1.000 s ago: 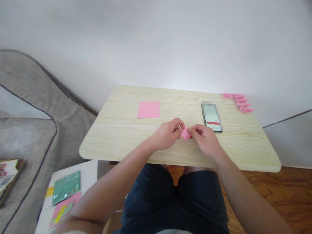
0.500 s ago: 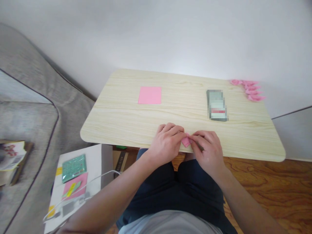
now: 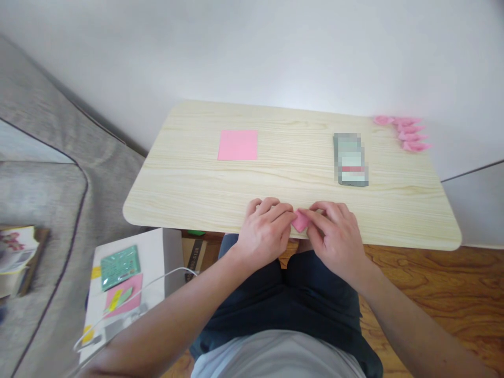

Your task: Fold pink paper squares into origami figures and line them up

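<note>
A small folded piece of pink paper [image 3: 300,221] is pinched between my two hands, just above the near edge of the wooden table [image 3: 189,184]. My left hand [image 3: 265,228] grips its left side, with the fingers curled and the thumb partly hidden. On the other side my right hand [image 3: 334,233] holds it between thumb and forefinger. Beyond my left hand lies a flat stack of pink square paper [image 3: 238,145]. Several folded pink paper pieces [image 3: 411,134] sit in a cluster at the far right corner of the table.
A phone [image 3: 351,160] with a blurred screen lies beyond my right hand. At lower left, a white box [image 3: 157,247] carries a green packet [image 3: 120,266], pink paper and a white cable [image 3: 157,283]. A grey sofa [image 3: 51,205] stands to the left; a white wall backs the table.
The view has tipped downward and my hands have drawn closer to the table's near edge. My left hand has turned so its back faces up. Both keep hold of the folded pink paper.
</note>
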Available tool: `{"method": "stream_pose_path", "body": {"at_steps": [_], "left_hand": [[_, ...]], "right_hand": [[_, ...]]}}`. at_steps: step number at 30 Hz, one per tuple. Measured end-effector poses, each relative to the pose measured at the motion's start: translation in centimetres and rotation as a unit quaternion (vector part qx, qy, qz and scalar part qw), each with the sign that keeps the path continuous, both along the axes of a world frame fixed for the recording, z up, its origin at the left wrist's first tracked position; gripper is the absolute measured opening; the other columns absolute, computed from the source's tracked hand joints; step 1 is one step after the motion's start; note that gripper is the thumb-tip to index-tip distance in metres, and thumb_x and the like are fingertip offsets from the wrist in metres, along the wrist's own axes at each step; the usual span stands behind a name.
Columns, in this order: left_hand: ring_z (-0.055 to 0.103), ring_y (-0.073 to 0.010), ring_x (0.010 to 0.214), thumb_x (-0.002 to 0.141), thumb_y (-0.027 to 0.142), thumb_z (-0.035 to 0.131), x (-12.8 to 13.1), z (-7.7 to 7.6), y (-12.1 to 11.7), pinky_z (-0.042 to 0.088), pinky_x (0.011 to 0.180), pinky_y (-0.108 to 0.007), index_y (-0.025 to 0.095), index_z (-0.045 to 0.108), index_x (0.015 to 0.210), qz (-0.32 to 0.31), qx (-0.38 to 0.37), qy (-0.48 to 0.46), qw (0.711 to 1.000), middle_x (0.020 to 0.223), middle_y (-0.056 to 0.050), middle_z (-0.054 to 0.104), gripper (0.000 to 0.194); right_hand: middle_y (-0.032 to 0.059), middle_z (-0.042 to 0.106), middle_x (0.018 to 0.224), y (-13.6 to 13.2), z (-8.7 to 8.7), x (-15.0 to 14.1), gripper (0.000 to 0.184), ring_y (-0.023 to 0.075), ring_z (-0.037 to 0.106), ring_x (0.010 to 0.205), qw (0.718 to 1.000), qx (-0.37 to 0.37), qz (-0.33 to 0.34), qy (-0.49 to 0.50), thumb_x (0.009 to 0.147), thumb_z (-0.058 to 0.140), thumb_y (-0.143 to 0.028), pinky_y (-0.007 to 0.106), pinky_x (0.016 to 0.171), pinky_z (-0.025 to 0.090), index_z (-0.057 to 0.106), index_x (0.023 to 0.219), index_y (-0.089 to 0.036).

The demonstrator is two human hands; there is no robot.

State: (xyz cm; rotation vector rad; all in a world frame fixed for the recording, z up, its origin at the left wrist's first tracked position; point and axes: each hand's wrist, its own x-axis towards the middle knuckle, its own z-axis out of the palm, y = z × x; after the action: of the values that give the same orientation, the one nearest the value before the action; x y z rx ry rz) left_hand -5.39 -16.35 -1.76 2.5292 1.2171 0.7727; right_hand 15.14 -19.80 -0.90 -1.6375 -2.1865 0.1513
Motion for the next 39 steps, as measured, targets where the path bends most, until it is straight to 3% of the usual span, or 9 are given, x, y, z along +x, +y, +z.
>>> {"method": "stream_pose_path", "body": {"at_steps": [7,21,28,34,39], "left_hand": [[0.06,-0.0243,0.113,0.1,0.018,0.053,0.0,0.0,0.1,0.037,0.101,-0.046,0.024,0.072,0.107,0.005,-0.004,-0.006,1.0,0.118,-0.003,0.076,0.021],[0.062,-0.0236,0.112,0.099,0.016,0.053,-0.4,0.2,0.1,0.04,0.099,-0.045,0.024,0.072,0.109,-0.012,0.007,0.006,1.0,0.119,-0.004,0.076,0.022],[0.062,-0.0263,0.115,0.096,0.027,0.061,-0.9,0.1,-0.8,0.039,0.101,-0.047,0.024,0.072,0.107,-0.025,0.009,0.005,1.0,0.122,-0.005,0.075,0.016],[0.062,-0.0255,0.114,0.099,0.034,0.061,-1.3,0.0,-0.8,0.04,0.1,-0.046,0.025,0.073,0.108,-0.034,-0.005,0.006,0.999,0.123,-0.005,0.075,0.017],[0.062,-0.0238,0.111,0.102,0.034,0.059,-1.5,-0.4,-0.7,0.039,0.099,-0.044,0.025,0.073,0.112,-0.04,0.009,0.01,0.999,0.123,-0.005,0.075,0.019]], "right_hand": [[0.0086,0.065,0.124,-0.1,0.3,-0.1,0.04,0.031,0.054,0.107,0.999,-0.006,0.009,-0.039,0.096,0.06,-0.024,0.047,0.086,0.043,0.067,0.134,-0.032],[0.0091,0.065,0.123,0.0,0.4,0.1,0.045,0.0293,0.055,0.103,0.999,-0.012,0.024,-0.029,0.095,0.061,-0.025,0.046,0.085,0.045,0.065,0.139,-0.033],[0.0053,0.066,0.134,-1.1,-1.1,0.7,0.037,0.0291,0.056,0.112,0.999,0.025,0.012,0.022,0.097,0.063,-0.027,0.048,0.095,0.044,0.069,0.132,-0.035],[0.0051,0.073,0.124,-1.3,-1.8,1.4,0.021,0.0276,0.061,0.111,0.996,0.038,0.02,0.084,0.098,0.064,-0.025,0.048,0.097,0.046,0.075,0.116,-0.03],[0.0047,0.074,0.123,-1.2,-1.7,1.5,0.019,0.0273,0.062,0.111,0.995,0.033,0.026,0.089,0.098,0.064,-0.026,0.048,0.097,0.046,0.075,0.114,-0.029]]}}
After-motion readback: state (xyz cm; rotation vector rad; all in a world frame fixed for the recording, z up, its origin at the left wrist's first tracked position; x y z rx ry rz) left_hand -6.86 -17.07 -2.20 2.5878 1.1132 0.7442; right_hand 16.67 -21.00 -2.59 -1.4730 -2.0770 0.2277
